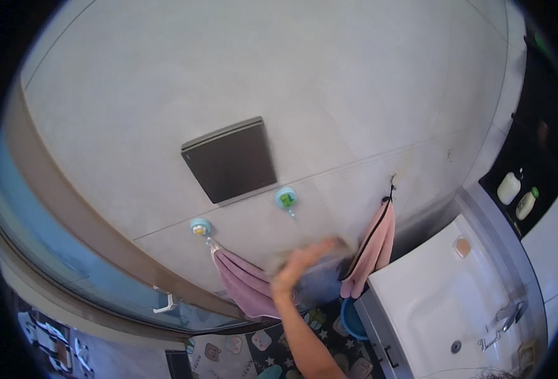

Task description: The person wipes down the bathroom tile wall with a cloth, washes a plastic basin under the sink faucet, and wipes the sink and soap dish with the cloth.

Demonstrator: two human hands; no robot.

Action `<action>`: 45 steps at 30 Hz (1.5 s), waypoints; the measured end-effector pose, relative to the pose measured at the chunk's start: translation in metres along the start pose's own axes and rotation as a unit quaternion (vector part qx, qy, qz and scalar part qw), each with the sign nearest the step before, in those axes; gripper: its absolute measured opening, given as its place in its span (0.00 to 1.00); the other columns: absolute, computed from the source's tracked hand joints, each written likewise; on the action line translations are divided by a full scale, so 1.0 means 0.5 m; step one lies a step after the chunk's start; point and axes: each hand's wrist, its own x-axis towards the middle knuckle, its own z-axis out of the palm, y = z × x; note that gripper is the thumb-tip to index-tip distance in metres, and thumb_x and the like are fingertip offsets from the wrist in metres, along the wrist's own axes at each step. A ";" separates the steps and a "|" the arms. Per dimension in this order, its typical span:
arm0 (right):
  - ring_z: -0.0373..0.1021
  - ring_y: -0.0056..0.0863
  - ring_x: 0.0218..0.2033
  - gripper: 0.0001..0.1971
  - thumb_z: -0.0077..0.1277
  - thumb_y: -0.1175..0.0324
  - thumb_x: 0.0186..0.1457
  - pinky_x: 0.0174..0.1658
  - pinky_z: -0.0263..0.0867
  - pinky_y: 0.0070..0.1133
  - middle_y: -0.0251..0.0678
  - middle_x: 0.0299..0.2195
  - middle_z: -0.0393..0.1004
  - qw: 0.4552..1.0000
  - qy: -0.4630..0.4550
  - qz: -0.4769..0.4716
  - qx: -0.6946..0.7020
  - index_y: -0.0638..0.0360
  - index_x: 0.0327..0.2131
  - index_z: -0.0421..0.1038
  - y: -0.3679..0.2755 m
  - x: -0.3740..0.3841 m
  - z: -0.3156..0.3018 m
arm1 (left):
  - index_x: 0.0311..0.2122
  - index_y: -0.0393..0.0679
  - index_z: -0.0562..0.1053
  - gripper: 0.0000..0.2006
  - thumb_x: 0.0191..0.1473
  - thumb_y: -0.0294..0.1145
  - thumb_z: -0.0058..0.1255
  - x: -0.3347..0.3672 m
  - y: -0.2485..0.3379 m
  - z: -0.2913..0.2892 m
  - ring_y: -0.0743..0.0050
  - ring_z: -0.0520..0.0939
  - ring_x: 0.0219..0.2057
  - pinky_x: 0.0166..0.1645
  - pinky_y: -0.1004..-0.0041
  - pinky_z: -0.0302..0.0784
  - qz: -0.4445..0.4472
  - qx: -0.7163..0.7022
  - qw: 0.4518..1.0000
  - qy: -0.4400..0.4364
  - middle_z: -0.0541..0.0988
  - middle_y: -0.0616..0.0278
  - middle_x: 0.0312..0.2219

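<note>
Apparently caught in motion, the right hand [299,262] is blurred beside a grey-blue, cloth-like thing [324,283]; whether its fingers are closed on that cannot be told, and the left hand is out of view. The grey-blue thing is between a purple towel [244,283] at left and a pink towel [376,243] at right, below a green-and-blue hook [286,198]. Further right is a white sink [411,284].

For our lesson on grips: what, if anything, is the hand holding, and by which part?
That cannot be told: the hand is too blurred.
</note>
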 end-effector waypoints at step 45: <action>0.69 0.33 0.37 0.19 0.36 0.63 0.55 0.41 0.69 0.27 0.43 0.43 0.70 0.366 -0.429 0.658 0.499 0.58 0.50 0.62 -0.052 0.261 -0.216 | 0.49 0.37 0.69 0.14 0.59 0.29 0.45 0.033 0.296 0.196 0.84 0.74 0.36 0.41 0.83 0.68 0.208 -0.032 0.977 0.036 0.77 0.61 0.35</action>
